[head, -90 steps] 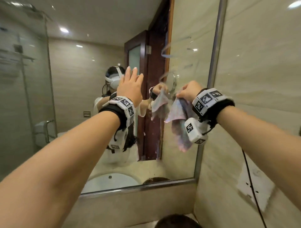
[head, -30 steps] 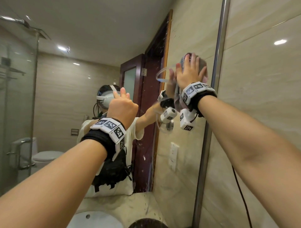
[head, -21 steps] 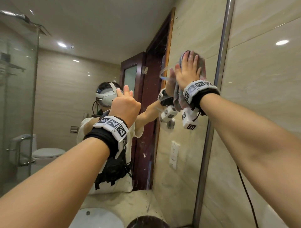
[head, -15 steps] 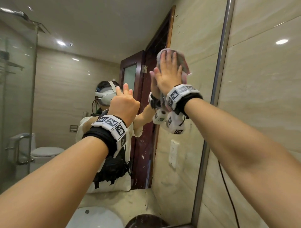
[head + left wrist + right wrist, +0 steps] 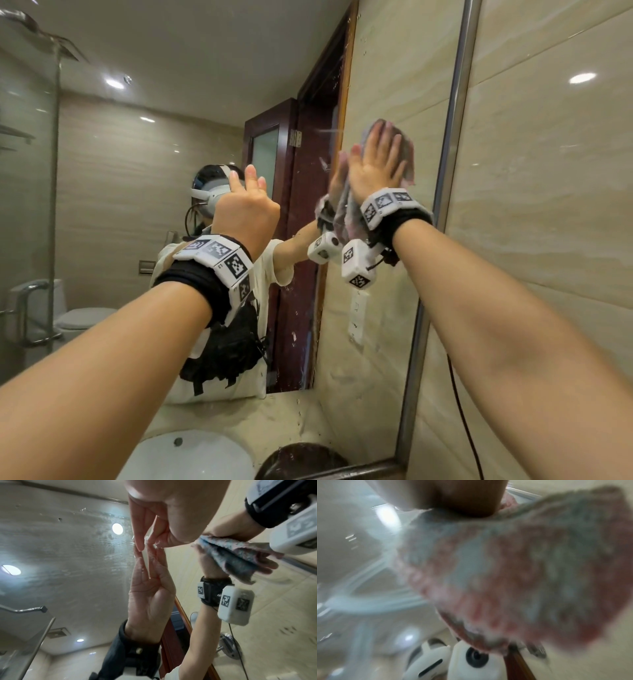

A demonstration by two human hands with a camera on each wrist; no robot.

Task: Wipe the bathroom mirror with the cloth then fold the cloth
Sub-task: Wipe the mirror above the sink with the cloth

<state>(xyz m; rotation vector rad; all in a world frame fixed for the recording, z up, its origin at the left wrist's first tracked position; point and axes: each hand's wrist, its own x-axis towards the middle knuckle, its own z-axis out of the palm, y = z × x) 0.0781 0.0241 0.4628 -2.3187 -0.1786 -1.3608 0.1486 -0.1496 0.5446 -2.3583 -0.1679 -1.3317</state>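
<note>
The wall mirror (image 5: 137, 192) fills the left and middle of the head view. My right hand (image 5: 378, 164) lies flat, fingers straight, and presses the pink-and-grey cloth (image 5: 407, 147) against the glass near the mirror's right edge. A loose part of the cloth hangs under the palm. In the left wrist view the cloth (image 5: 231, 555) sits between the right hand (image 5: 228, 531) and its reflection. The right wrist view is blurred and mostly filled by the cloth (image 5: 513, 574). My left hand (image 5: 246, 202) is raised to the left, fingers straight, fingertips (image 5: 140, 545) touching the glass, holding nothing.
A metal frame (image 5: 448, 171) bounds the mirror on the right, with beige wall tiles (image 5: 548, 222) beyond it. A black cable (image 5: 460, 411) hangs down the tiles. A white basin (image 5: 191, 455) and a dark round object (image 5: 301, 460) show at the bottom. The glass has wet smears (image 5: 106, 536).
Since three seconds ago the cloth went from hanging pinched to pressed flat, higher up. In the last second the right hand swept left, then back right. The left hand stayed on the glass.
</note>
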